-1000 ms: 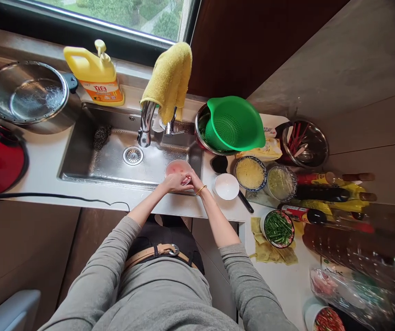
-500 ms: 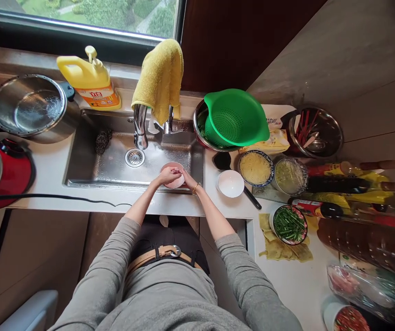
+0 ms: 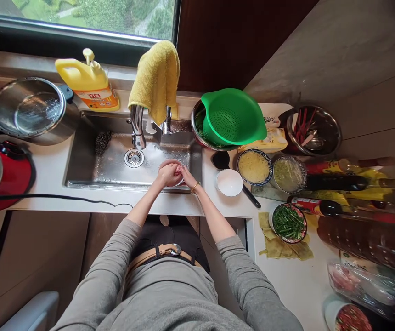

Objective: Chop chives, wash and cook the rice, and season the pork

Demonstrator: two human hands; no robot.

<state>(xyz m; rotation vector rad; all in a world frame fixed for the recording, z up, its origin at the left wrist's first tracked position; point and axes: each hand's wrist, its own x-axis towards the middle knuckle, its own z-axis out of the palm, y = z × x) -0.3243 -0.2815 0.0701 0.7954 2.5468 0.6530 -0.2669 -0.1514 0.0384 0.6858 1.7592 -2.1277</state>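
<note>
Landmark: sink point(image 3: 108, 165). Both hands meet over its near right corner. Left hand point(image 3: 168, 175) is cupped, fingers curled over the pink bowl point(image 3: 170, 164); right hand point(image 3: 184, 174) presses in from the right, touching the left hand and the bowl's rim. Whether either hand truly clamps the bowl cannot be told; the fingers hide the contact. The bowl sits inside the sink, near its front wall, right of the drain point(image 3: 134, 157). Just right of the sink, on the counter: a white bowl point(image 3: 229, 182). Behind the bowl stands the faucet point(image 3: 138, 126), draped with a yellow cloth point(image 3: 156, 80). Far right corner of the sink: green colander point(image 3: 232, 117). Far left corner: yellow detergent bottle point(image 3: 89, 82).
</note>
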